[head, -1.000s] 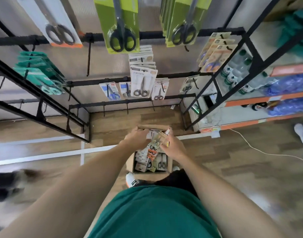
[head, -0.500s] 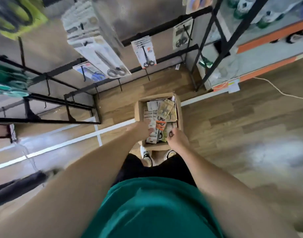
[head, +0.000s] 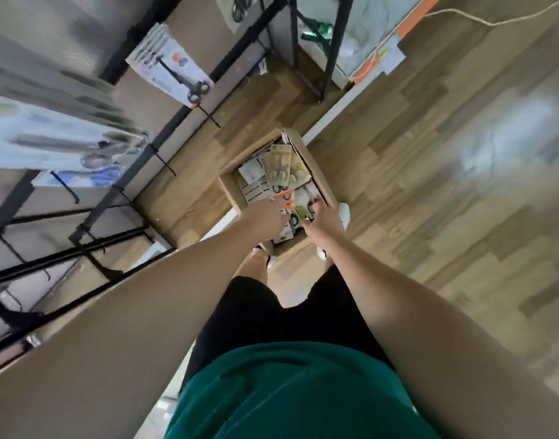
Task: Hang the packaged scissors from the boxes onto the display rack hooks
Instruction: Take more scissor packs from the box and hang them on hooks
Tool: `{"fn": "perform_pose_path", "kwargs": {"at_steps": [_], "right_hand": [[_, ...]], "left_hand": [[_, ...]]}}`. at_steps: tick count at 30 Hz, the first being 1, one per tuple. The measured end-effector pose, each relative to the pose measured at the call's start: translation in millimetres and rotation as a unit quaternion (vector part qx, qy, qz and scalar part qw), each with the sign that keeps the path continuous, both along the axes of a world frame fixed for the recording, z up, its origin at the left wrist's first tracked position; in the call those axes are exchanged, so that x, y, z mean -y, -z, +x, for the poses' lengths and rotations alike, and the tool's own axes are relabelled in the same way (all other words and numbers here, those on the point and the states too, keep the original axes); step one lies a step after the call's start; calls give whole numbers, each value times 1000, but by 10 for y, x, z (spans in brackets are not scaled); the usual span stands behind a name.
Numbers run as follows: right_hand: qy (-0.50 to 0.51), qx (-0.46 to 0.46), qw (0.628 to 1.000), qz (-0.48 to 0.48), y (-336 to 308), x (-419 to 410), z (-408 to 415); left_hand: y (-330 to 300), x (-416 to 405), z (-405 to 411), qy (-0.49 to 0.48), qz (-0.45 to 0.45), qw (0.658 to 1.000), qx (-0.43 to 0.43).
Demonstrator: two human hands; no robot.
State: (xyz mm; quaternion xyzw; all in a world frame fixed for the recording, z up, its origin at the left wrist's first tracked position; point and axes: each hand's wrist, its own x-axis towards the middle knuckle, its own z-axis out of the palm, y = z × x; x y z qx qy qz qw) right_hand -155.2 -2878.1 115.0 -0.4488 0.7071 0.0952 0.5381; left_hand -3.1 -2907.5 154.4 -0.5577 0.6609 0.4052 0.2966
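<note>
**Reaching into the box, with hooks yet to fill**

While both arms stretch down toward the floor, the person's hands are at the near end of an open cardboard box (head: 316, 172) that sits on the wood-pattern floor (head: 430, 153) just in front of their feet. The left hand (head: 265, 217) rests over the white-carded packs at the near left of the box, fingers curled down among them; whether it has actually closed on one cannot be told through the blur. The right hand (head: 322, 220) is pinched on the lower edge of a greenish packaged pair of scissors (head: 300, 213) at the near right of the box, beside packs with orange trim.

The box looks well stocked: white, tan and greenish packaged scissors (head: 279, 167) lie jumbled to its rim, so most of the work appears to be ahead. On the black display rack (head: 164, 134) to the left, some of the job seems done: a thick stack of white carded scissors (head: 170, 66) hangs from one bar, and blurred pale and blue packs (head: 91, 153) hang nearer the camera. Several bare hooks (head: 164, 163) jut from the lower bars, well apart from the box, apparently waiting for stock.
</note>
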Motion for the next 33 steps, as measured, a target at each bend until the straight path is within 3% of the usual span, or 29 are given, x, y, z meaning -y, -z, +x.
{"fn": "perform_pose_path", "kwargs": {"at_steps": [4, 9, 12, 18, 22, 28, 33], "right_hand": [[84, -25, 996, -9, 587, -11, 154], [128, -27, 991, 26, 1842, -249, 330], [159, -39, 986, 31, 2513, -347, 299], [135, -75, 988, 21, 3631, -436, 234], [111, -130, 985, -9, 4231, -318, 61], [2, -147, 988, 47, 4618, -429, 174], [65, -82, 992, 77, 4415, -558, 359]], "left_hand": [[691, 57, 111, 63, -2, 998, 14], [1894, -80, 218, 88, 23, 996, 15], [2602, -173, 272, 166, 7, 986, 18], [3675, -295, 325, 193, 12, 980, 37], [4084, -383, 290, 166, 7, 986, 3], [4455, -532, 393, 238, 23, 971, 13], [4414, -632, 461, 271, 21, 962, 13]]}}
